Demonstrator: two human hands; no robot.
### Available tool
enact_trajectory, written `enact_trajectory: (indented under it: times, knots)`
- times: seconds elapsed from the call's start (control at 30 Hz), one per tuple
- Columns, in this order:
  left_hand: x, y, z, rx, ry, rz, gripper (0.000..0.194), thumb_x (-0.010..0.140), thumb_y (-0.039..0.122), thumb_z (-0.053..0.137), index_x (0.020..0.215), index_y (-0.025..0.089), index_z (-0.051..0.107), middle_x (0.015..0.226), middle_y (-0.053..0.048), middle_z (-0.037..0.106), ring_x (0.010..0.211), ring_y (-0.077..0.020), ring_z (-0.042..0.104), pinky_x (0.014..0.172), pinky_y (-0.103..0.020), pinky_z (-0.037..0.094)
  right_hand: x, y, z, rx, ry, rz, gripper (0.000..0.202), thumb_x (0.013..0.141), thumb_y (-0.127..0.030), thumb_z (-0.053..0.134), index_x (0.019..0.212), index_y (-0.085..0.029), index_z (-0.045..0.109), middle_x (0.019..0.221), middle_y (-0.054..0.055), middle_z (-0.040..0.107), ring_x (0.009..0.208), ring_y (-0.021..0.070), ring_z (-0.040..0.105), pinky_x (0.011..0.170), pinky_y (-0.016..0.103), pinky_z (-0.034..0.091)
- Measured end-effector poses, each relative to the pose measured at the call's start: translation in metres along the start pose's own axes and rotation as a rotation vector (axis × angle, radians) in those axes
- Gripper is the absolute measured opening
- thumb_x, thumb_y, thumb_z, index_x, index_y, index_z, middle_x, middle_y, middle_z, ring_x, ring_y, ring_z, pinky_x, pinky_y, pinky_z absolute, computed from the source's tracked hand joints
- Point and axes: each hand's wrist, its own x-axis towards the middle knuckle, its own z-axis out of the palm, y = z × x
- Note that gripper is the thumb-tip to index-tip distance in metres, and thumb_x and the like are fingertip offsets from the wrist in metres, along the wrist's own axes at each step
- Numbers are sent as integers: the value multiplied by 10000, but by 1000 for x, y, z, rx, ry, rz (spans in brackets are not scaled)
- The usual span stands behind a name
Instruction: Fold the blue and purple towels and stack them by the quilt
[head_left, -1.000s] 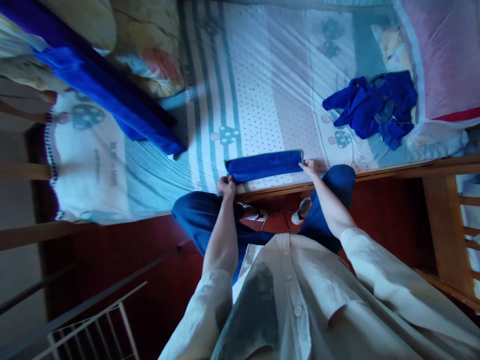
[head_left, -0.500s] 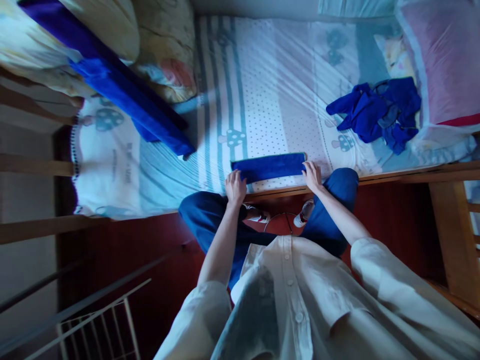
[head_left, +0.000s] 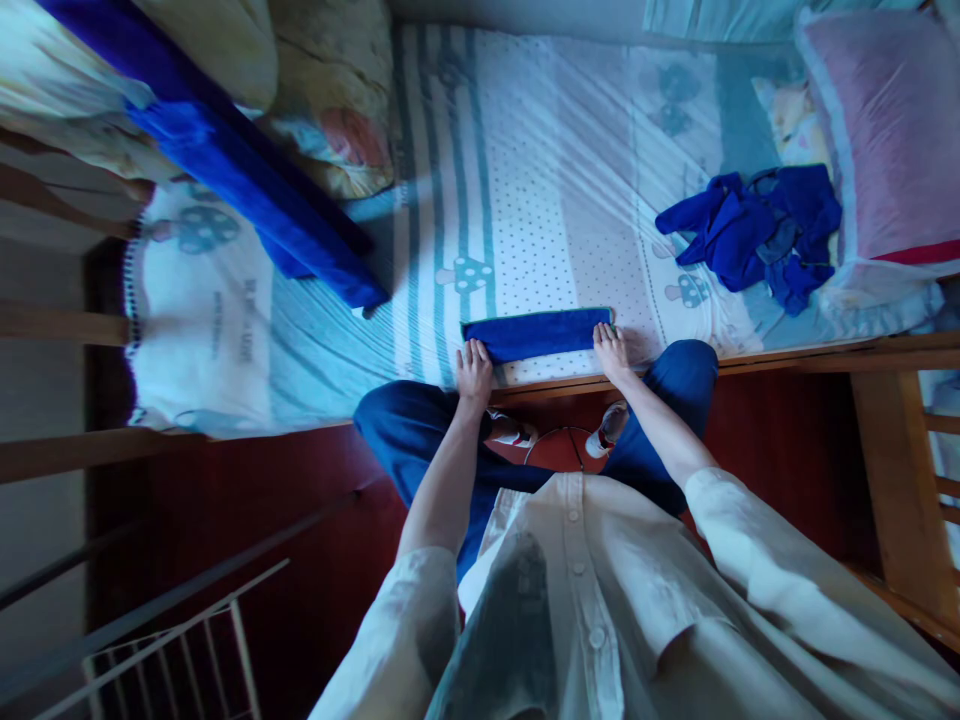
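Note:
A narrow folded strip of dark blue cloth (head_left: 541,336) lies on the bed near its front edge. My left hand (head_left: 474,370) rests on the strip's left end, with its fingers extended and lying on the fabric. At the other end, my right hand (head_left: 610,350) lies over the right corner, fingers stretched out flat. Neither hand is closed round the cloth. Both palms face down.
A crumpled blue garment (head_left: 757,235) lies at the right beside a pink pillow (head_left: 877,140). Long blue folded fabric (head_left: 255,185) crosses the upper left by a yellowish quilt (head_left: 330,90). A wooden rail (head_left: 810,357) edges the bed. A white rack (head_left: 172,650) stands lower left.
My right hand has shifted slightly left, further onto the strip's right end. The fingers of my left hand look straighter and flatter. The cloth has hardly moved.

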Motion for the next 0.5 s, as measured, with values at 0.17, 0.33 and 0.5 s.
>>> enact_trajectory:
  times: [0.17,0.33,0.5]
  knots:
    - [-8,-4,-5,6,-28,39,637,906,28,355,1537,3,441,1536,-303,477,1499,-338,415,1250,-549,295,-10,-6,-8,-1,-38,30,594,918,1,403,1504,-12,503,1527,273,508,1472,324,467,1248,546,304]
    - [-25,-5,-10,77,-127,95,608,869,8,394,1466,-40,500,1470,-335,530,1446,-353,481,1215,-502,337,-42,-11,-11,-35,-64,12,559,927,-3,403,1457,-62,568,1481,243,571,1411,305,541,1211,523,358]
    - [-34,-9,-17,133,-222,123,629,805,-16,455,1428,-20,540,1418,-311,586,1374,-348,553,1181,-469,381,-48,-10,-19,25,-130,47,513,937,9,404,1396,-51,623,1419,247,626,1364,307,586,1156,467,426]
